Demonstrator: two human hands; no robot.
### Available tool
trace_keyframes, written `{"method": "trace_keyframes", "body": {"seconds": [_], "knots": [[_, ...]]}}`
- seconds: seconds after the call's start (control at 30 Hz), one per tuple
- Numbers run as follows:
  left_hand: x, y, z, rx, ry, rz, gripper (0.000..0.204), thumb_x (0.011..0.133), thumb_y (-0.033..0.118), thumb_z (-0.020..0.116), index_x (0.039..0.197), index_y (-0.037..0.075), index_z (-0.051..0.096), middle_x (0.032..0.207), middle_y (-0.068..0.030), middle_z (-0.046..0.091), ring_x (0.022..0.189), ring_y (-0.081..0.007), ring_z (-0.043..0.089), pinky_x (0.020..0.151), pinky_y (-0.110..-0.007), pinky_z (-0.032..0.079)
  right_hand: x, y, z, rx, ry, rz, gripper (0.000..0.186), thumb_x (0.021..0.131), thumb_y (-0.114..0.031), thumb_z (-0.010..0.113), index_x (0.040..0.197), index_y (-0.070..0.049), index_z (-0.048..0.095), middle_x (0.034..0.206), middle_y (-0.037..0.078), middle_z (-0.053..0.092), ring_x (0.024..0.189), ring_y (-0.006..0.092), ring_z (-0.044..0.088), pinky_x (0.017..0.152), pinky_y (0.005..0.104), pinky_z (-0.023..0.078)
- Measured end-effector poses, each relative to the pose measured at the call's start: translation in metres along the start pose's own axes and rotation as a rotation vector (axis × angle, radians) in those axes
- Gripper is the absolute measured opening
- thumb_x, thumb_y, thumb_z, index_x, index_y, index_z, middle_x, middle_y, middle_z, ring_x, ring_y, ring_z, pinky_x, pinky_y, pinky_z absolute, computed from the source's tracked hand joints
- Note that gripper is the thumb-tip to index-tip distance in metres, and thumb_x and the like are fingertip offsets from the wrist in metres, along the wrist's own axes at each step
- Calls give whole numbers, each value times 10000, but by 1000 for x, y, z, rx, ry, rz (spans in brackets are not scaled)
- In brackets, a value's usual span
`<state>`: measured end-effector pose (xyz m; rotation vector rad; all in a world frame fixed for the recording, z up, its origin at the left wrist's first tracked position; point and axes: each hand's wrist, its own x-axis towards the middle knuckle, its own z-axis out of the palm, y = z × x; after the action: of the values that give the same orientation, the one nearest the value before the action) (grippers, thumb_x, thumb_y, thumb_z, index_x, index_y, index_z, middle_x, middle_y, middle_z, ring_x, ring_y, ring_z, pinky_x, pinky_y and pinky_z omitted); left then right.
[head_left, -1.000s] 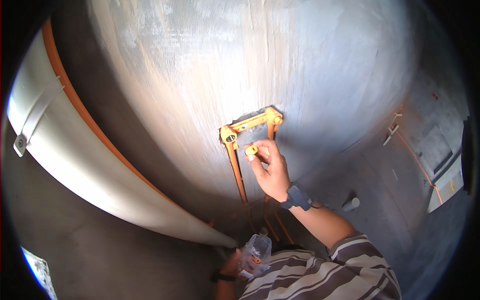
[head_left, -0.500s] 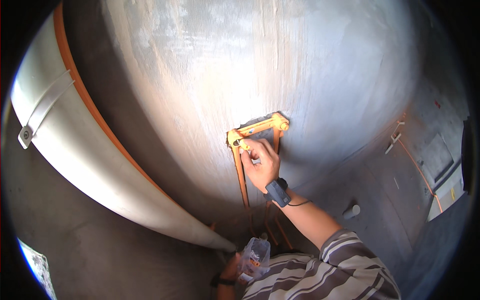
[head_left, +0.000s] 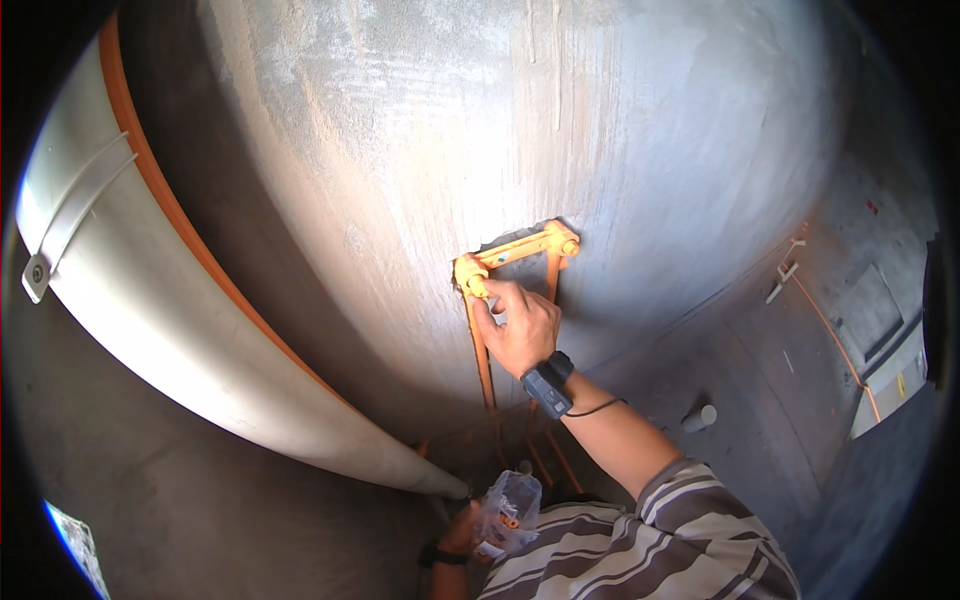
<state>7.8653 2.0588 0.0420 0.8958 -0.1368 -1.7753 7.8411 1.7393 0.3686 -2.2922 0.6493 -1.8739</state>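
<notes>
A clear plastic bag [head_left: 508,505] bulges upright beside the striped shirt [head_left: 600,545], with a few small orange pieces [head_left: 511,522] and something whitish inside; the folds blur the rest. The left hand [head_left: 463,530], low and in shadow, grasps the bag from its left side, most of its fingers hidden. A dark band [head_left: 436,555] circles that wrist.

The right arm reaches up and leftward from the lower right. Thumb and index finger of the right hand [head_left: 525,335] pinch a small yellow plug [head_left: 479,288] at the mouth of the left yellow fitting [head_left: 467,268]; how far in it sits cannot be told. A dark device [head_left: 548,386] is strapped to this wrist.

A yellow crossbar [head_left: 512,250] joins this fitting to the right fitting [head_left: 562,243] in a recess of the grey plastered wall [head_left: 430,130], and orange pipes [head_left: 485,375] run down from both. On the left, a thick white pipe [head_left: 210,360] carries a metal bracket [head_left: 85,200]. A short grey pipe stub [head_left: 702,418] stands at the right.
</notes>
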Motion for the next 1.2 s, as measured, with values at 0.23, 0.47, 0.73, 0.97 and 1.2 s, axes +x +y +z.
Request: {"method": "trace_keyframes", "body": {"seconds": [0.23,0.47,0.73,0.97,1.2], "knots": [[12,-13,-26,-20,23,-16,799,998,700,378,1319,-6,569,1003,-169,738,683,-261,711,555,-360,574,17,-11,0,-194,-116,81,243,905,-295,716,770,-101,656,650,117,662,562,330,646,519,438,494],[24,-18,-44,-18,-29,-76,780,978,713,420,1293,17,577,974,-165,732,615,-250,687,445,-387,524,15,-15,8,-44,-219,451,478,994,-410,550,673,-63,623,640,207,638,595,436,632,584,527,496],[24,-16,-42,-32,-83,-25,748,979,686,458,1347,39,536,1101,-177,718,724,-272,724,572,-398,591,15,-13,5,5,-473,535,608,1060,-473,402,757,-26,681,612,215,639,637,399,674,609,486,519],[22,-13,-34,-68,-90,-41,758,986,673,458,1379,27,511,1134,-185,712,780,-295,736,629,-410,609,9,-15,3,-68,-266,407,481,1046,-434,473,810,-49,636,648,183,649,612,398,652,572,489,495],[25,-18,-44,-57,-177,7,798,964,682,496,1408,19,483,1221,-182,675,972,-280,716,791,-412,610,20,-27,-9,-213,-346,279,373,1003,-364,573,792,-61,622,669,171,659,633,410,647,577,514,485]]}}
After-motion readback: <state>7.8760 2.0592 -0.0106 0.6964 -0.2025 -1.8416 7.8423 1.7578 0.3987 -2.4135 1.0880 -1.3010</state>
